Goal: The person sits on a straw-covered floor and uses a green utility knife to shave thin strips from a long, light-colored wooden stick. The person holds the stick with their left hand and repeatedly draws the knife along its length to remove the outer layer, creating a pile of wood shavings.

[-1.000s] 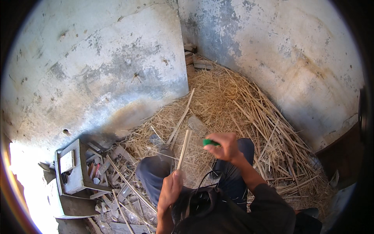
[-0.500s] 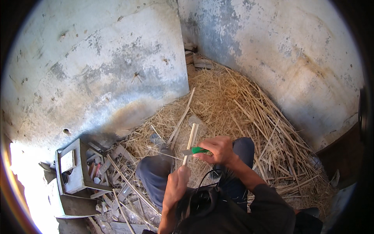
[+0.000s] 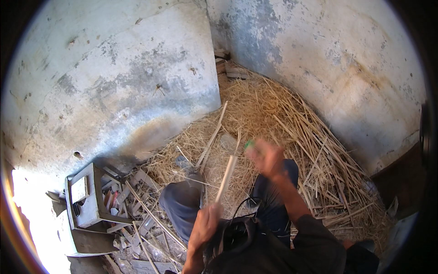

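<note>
In the head view, my left hand [image 3: 207,221] is closed round the lower end of a pale split bamboo strip [image 3: 226,179]. The strip points up and away between my knees. To its right my right hand [image 3: 268,159], smeared by motion, is closed round a green-handled knife [image 3: 249,144]. The knife's blade is too blurred to make out, and the hand is apart from the strip. Just beyond the strip's far end a thin curved sliver [image 3: 238,138] shows; whether it is joined to the strip, I cannot tell.
Shavings [image 3: 255,107] cover the floor ahead, and a heap of long thin strips [image 3: 324,169] lies along the right wall. At left stand a worn wooden box [image 3: 86,214] and scattered scrap wood. Peeling walls [image 3: 150,68] close in the corner.
My right hand has lifted off the strip, moving away and to the right with the knife. The strip has tilted slightly to the right, and the thin sliver now shows beyond it.
</note>
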Demonstrator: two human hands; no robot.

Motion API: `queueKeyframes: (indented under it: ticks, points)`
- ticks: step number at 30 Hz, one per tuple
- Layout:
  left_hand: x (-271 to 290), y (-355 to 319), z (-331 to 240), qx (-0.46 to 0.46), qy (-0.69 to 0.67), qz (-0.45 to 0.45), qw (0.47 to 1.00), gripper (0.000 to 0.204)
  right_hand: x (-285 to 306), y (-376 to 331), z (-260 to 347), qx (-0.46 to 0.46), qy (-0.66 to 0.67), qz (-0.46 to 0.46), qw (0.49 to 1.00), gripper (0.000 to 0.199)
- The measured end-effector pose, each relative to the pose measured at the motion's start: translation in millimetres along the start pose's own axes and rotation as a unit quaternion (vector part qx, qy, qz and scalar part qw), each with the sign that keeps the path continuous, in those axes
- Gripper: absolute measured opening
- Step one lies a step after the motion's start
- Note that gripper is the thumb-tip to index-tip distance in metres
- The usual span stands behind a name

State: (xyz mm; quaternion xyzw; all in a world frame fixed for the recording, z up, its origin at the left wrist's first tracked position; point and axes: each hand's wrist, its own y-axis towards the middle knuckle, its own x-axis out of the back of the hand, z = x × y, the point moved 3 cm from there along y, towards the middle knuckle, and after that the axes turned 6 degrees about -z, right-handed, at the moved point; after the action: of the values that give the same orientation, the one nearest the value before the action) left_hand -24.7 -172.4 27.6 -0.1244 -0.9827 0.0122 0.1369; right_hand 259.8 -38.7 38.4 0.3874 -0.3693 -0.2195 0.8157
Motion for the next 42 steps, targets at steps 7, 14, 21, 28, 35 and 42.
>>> queueKeyframes:
  ticks: [7, 14, 21, 28, 35, 42]
  points:
    - [3.7, -16.8, 10.7, 0.194, -0.084, 0.064, 0.975, 0.051, 36.7, 36.2, -42.4, -0.15, 0.129, -0.046, 0.979, 0.056]
    - [-0.5, 17.2, 13.7, 0.145, -0.236, 0.092, 0.956, 0.061, -5.4, 15.0, 32.1, -0.184, 0.376, 0.15, 0.896, 0.054]
    - [-7.3, 26.0, 9.1, 0.131, -0.241, 0.115, 0.955, 0.061, -8.8, 22.9, 58.4, -0.256, 0.411, 0.207, 0.85, 0.033]
    - [-11.3, 26.7, 8.5, 0.121, -0.239, 0.098, 0.958, 0.061, -13.6, 14.1, 49.8, -0.287, 0.383, 0.234, 0.846, 0.025]
    - [-11.0, 28.2, 19.0, 0.113, -0.212, 0.057, 0.969, 0.059, -14.4, 11.5, 51.4, -0.226, 0.391, 0.154, 0.879, 0.041]
    - [-11.4, 22.4, -4.7, 0.056, -0.112, -0.108, 0.986, 0.044, 2.1, -1.4, 55.6, -0.073, 0.22, 0.108, 0.967, 0.041]
